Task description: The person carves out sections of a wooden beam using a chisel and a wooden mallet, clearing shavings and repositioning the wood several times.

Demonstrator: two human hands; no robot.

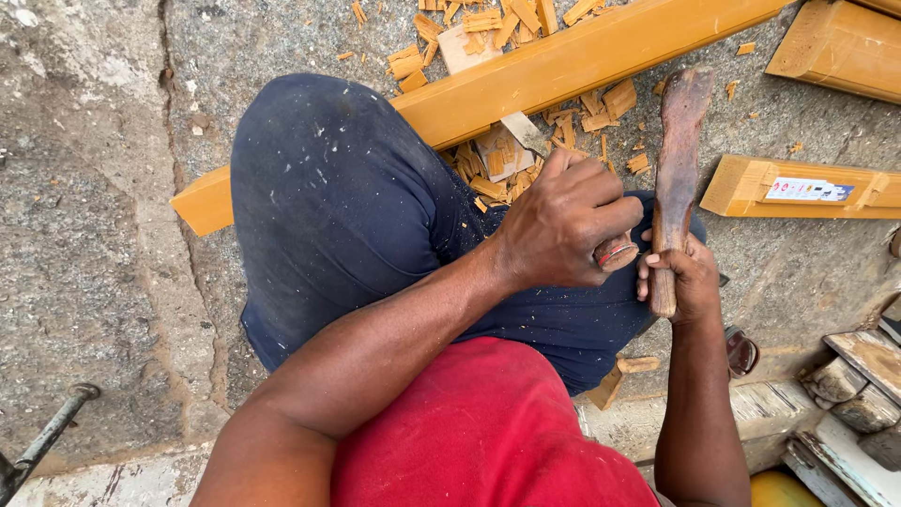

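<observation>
I look down on my lap and a long yellow-painted wooden beam [563, 66] that runs under my leg. My left hand [563, 221] is closed around a chisel handle [617, 252], whose round wooden end with a red band shows past my fingers; the blade is hidden under the hand. My right hand [683, 277] grips the lower end of a dark wooden mallet [678, 160], held upright beside the chisel handle. Wood chips [497, 164] lie in a heap on the beam just beyond my left hand.
More yellow wood pieces lie at the right [798, 188] and top right [845, 42]. Chips are scattered over the rough concrete ground [94, 188]. Stacked old boards [854, 404] sit at the lower right, a metal rod [47, 437] at the lower left.
</observation>
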